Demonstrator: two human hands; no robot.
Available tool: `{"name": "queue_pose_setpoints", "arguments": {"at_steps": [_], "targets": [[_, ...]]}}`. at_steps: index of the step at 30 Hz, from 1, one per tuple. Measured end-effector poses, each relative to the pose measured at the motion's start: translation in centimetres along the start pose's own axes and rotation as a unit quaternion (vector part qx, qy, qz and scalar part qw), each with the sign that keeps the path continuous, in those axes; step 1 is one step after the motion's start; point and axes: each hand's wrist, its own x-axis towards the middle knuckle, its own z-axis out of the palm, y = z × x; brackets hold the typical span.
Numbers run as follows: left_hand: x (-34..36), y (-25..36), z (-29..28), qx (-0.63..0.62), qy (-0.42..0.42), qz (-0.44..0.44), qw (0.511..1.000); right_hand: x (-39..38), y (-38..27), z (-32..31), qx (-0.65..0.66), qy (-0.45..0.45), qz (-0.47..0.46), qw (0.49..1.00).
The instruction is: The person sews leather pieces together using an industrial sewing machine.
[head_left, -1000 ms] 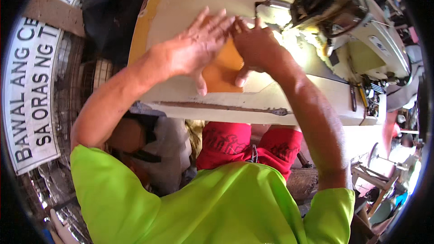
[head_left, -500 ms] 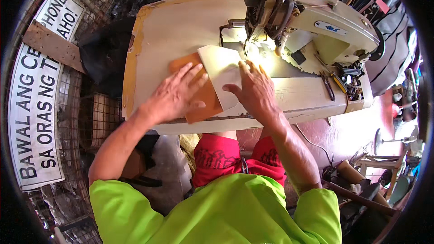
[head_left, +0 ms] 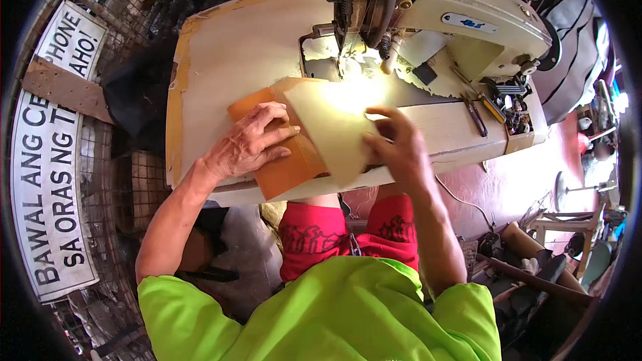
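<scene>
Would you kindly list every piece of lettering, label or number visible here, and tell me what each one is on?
White sign at left: large black capitals, partly covered by a brown board; wording not copied here.
Badge on the sewing machine: blue marking, too small to read.
Red shorts: dark print, not readable as words.

Front-left of sewing machine [head_left: 435, 10]: left hand [head_left: 249, 142] rests, fingers spread, on orange-brown panel [head_left: 291, 175]; cream sheet [head_left: 329, 124] overlaps panel. Before machine: right hand [head_left: 399, 148] (blurred; contact unclear) at sheet's right edge.
</scene>
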Motion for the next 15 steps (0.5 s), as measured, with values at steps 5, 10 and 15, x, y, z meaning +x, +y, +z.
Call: {"name": "queue_pose_setpoints", "arguments": {"at_steps": [5,10,15], "targets": [[0.6,1.2,1.6,0.02,0.068,-0.111,0.991,-1.9,-0.2,-9.6,-0.098,0.165,-0.041,0.981],[3.6,4.0,5.1,0.166,0.183,-0.359,0.9,2.8,-1.4,-10.1,-0.596,0.361,-0.196,0.69],[4.7,6.1,5.9,0.277,0.078,-0.389,0.875,-0.2,1.1,0.5,-0.443,-0.012,-0.389,0.808]]}}
